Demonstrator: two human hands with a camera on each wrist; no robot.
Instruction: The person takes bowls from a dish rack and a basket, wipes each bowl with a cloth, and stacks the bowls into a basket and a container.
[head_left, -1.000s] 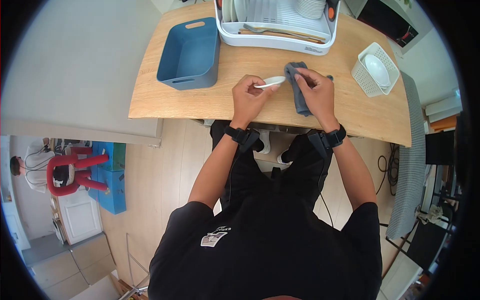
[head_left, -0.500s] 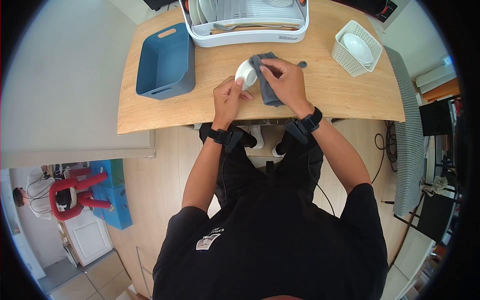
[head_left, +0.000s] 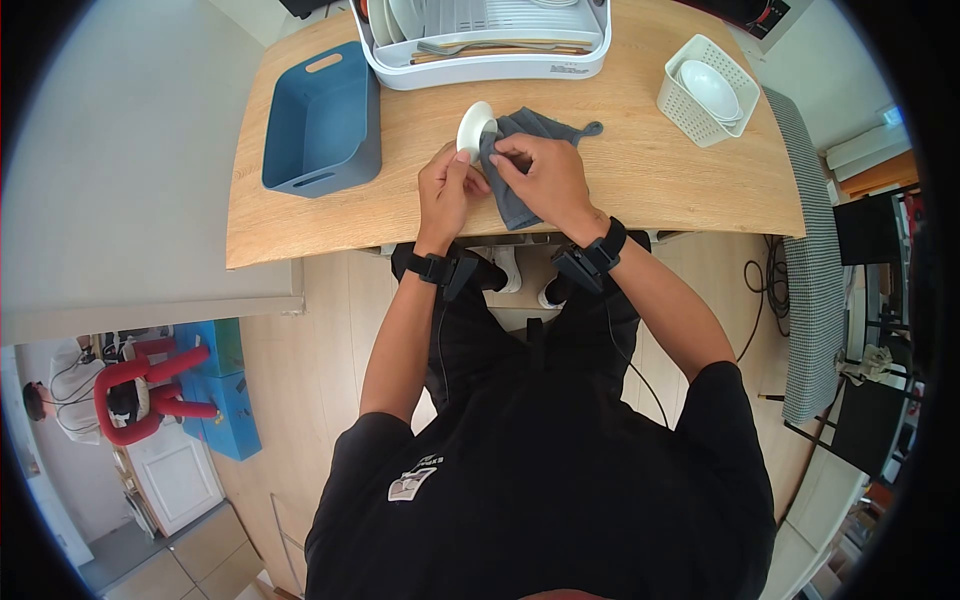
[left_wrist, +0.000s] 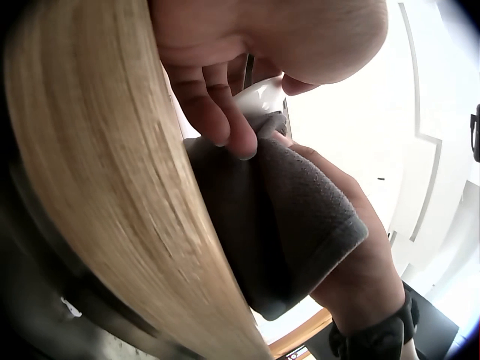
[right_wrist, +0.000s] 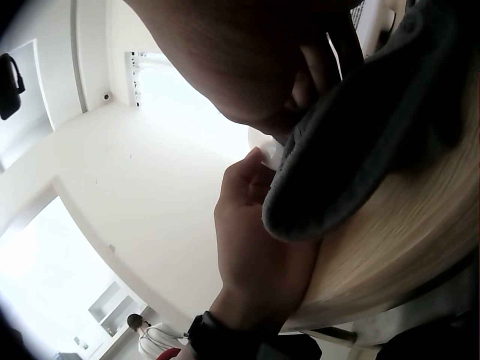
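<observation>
Over the near part of the table, my left hand (head_left: 443, 198) grips a small white dish (head_left: 474, 126) at its edge, tilted on its side. My right hand (head_left: 552, 180) pinches a grey cloth (head_left: 516, 208) and presses a fold of it against the dish. The rest of the cloth hangs below the fingers and spreads behind them on the table, with a small loop at its corner. In the left wrist view, the glossy dish (left_wrist: 264, 96) is partly covered by fingers, and the cloth (left_wrist: 311, 191) droops beneath. The right wrist view shows mostly dark cloth (right_wrist: 352, 142).
A blue bin (head_left: 345, 176) stands to the left. At the back, a white dish rack (head_left: 490, 73) holds plates, a fork and chopsticks (head_left: 500, 47). On the right, a cream basket (head_left: 690, 112) contains white bowls (head_left: 712, 90). The wooden table's (head_left: 300, 225) front edge runs below my wrists.
The dish has turned from nearly flat to tilted on its side. My right hand has brought the cloth leftward onto it, and the cloth has spread out more. The head view has shifted.
</observation>
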